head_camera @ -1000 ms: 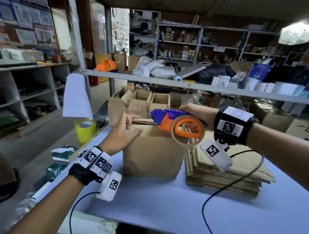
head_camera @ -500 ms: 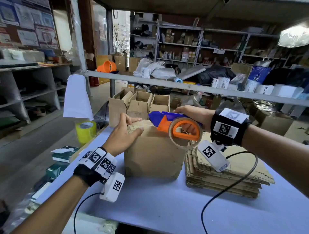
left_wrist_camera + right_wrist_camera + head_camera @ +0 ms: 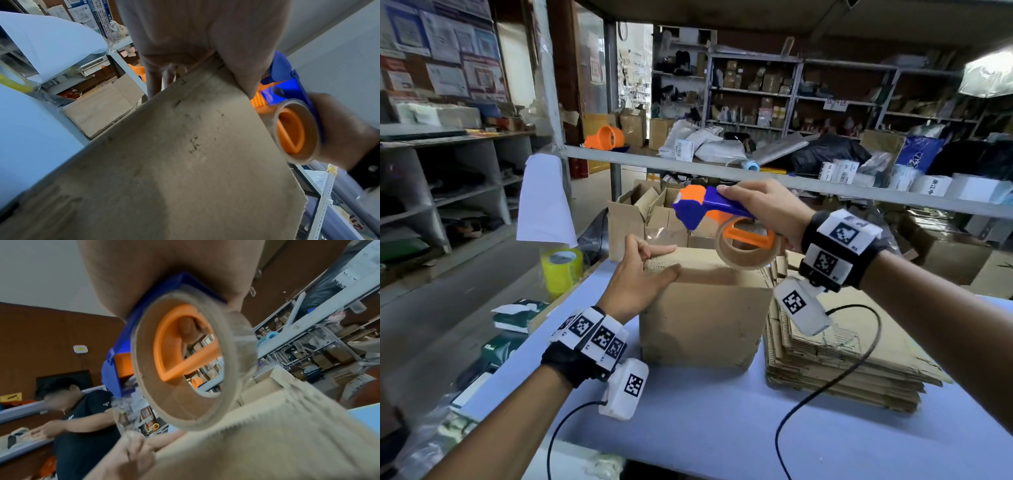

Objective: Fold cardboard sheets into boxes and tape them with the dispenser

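Observation:
A folded brown cardboard box [image 3: 705, 318] stands on the blue table [image 3: 688, 428]. My left hand [image 3: 643, 270] grips its top left corner, thumb on the near side and fingers over the top; the left wrist view shows the box wall [image 3: 174, 154] under that thumb. My right hand [image 3: 763, 209] holds a blue and orange tape dispenser [image 3: 709, 209] lifted above the box top, its tape roll [image 3: 746, 245] hanging just over the box. The right wrist view shows the tape roll [image 3: 185, 360] close above the box [image 3: 267, 443]. A strip of clear tape [image 3: 657, 234] hangs from the dispenser's nose.
A stack of flat cardboard sheets [image 3: 852, 359] lies right of the box. Several open boxes [image 3: 650, 216] stand behind it. A yellow tape roll [image 3: 561, 270] sits at the table's left edge. A grey rail [image 3: 825, 188] crosses overhead. Another person [image 3: 82, 410] works at a shelf.
My right hand has raised the dispenser off the box top and tilted it up. The left hand keeps its grip on the box corner.

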### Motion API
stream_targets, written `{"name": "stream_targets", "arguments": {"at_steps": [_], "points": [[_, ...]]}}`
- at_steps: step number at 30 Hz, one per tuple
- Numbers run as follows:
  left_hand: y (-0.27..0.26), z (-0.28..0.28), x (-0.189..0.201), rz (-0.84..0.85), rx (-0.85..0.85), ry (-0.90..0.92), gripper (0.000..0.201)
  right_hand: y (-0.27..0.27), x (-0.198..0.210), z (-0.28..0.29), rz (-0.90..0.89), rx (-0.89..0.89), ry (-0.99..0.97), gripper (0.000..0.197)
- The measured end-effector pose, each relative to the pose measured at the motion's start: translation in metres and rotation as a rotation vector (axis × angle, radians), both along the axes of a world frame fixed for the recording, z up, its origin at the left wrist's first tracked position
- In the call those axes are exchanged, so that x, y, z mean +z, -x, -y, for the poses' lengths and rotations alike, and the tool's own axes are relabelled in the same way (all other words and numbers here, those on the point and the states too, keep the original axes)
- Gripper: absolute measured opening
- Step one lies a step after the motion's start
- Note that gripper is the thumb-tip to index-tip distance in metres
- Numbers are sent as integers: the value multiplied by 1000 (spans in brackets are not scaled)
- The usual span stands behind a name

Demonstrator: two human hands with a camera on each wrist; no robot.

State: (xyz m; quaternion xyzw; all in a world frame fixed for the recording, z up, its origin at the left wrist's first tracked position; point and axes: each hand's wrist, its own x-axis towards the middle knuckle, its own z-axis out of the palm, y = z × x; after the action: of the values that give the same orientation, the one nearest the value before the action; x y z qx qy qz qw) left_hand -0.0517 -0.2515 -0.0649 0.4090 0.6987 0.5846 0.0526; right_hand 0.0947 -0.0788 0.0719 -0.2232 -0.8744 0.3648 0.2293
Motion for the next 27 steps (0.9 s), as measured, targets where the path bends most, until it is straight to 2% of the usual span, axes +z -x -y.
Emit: {"name": "stream_targets", "arguments": {"at_steps": [3, 8, 13, 18, 22, 25, 27], "points": [[-1, 4, 1, -4, -18, -40, 56, 1, -22, 0, -42, 30, -126, 37], [9, 21, 13, -70, -63, 87, 64, -9, -30, -11, -154, 97, -113, 33], [20, 27, 32, 96, -77, 145, 44, -2, -25, -11, -126, 104, -223, 37], [16, 29, 34, -16, -35, 183, 45, 1, -14, -16, -111, 89, -254, 35], [15, 30, 29, -130, -19, 230, 48, 0, -25, -19, -95, 109, -246, 33], [20, 30, 29, -125, -31, 241, 43, -3, -32, -20, -108, 115, -216, 35], [25, 29, 33, -6, -62, 215, 37, -2, -32, -22, -111, 118, -222, 34]]}}
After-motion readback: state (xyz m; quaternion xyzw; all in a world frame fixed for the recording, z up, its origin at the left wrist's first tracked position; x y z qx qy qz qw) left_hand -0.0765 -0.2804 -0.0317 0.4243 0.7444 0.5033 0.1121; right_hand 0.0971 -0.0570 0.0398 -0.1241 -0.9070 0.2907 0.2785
